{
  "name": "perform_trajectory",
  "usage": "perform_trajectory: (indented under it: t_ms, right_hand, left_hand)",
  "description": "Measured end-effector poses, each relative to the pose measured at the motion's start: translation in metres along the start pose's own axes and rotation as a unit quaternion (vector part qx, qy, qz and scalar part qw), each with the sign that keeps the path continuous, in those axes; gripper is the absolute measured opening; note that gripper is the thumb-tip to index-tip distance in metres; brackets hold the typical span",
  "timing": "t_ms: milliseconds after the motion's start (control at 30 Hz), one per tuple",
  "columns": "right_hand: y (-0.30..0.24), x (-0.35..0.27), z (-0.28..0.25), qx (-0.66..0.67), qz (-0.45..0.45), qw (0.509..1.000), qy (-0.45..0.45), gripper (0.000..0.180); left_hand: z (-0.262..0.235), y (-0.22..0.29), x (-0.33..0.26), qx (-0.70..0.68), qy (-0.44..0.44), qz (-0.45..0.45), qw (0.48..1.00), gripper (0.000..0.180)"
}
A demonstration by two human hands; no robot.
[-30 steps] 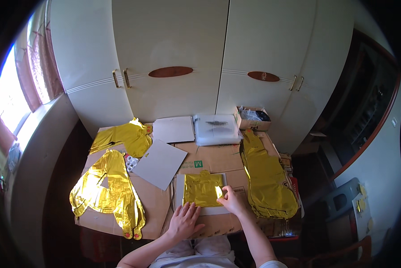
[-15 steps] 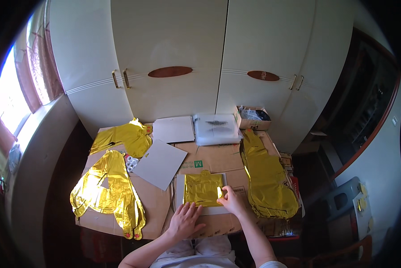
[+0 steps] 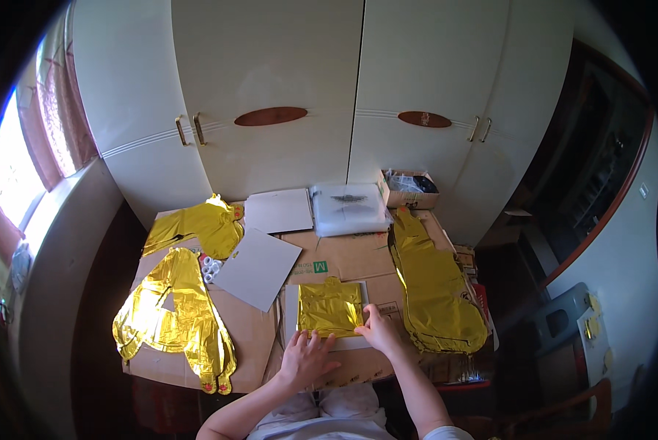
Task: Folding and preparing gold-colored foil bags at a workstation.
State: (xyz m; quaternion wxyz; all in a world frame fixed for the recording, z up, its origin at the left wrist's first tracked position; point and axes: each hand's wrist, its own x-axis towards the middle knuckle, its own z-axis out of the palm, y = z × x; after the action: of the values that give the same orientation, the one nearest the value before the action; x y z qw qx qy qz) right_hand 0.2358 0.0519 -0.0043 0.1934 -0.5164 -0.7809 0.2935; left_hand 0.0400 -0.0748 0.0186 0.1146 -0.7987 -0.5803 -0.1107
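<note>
I'm resting left grip (image 3: pixel 305 361), fingers apart, along near edge of gold foil (image 3: pixel 329 308); right grip (image 3: pixel 380 331) touching right corner, can't tell if pinching.

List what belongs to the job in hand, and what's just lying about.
In hand:
- folded gold foil, right hand at its near right corner, left hand at its near edge
- pale card beneath it

Apparently just lying about:
- gold foil on the right
- two gold foils on the left
- loose grey card
- card stack
- clear plastic stack
- open box
</note>
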Motion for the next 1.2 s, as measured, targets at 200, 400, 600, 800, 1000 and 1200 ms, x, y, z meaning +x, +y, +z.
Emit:
perform_trajectory:
  t_ms: [200,400,600,800,1000,1200]
  right_hand:
    - [-0.007,-0.002,0.001,-0.047,-0.016,0.999,0.009,0.048]
    - [-0.015,-0.01,-0.003,-0.044,-0.02,0.999,0.022,0.052]
    - [-0.022,-0.033,-0.001,-0.191,-0.241,0.942,0.137,0.03]
    - [-0.015,-0.055,0.008,-0.247,-0.288,0.917,0.124,0.033]
    - [-0.011,-0.063,0.013,-0.238,-0.265,0.929,0.1,0.042]
    - [-0.019,-0.068,0.013,-0.262,-0.26,0.923,0.113,0.045]
  left_hand:
    - [0.004,-0.001,0.003,0.007,0.0,0.003,1.0,0.071]
    - [-0.002,0.007,0.013,0.022,-0.073,-0.007,0.997,0.077]
    - [-0.021,0.014,0.027,0.017,-0.19,-0.019,0.982,0.082]
    - [-0.017,0.015,0.023,0.026,-0.169,-0.017,0.985,0.085]
    - [-0.02,0.014,0.023,0.019,-0.15,-0.019,0.988,0.089]
    - [-0.006,0.008,0.011,0.009,-0.111,-0.031,0.993,0.095]
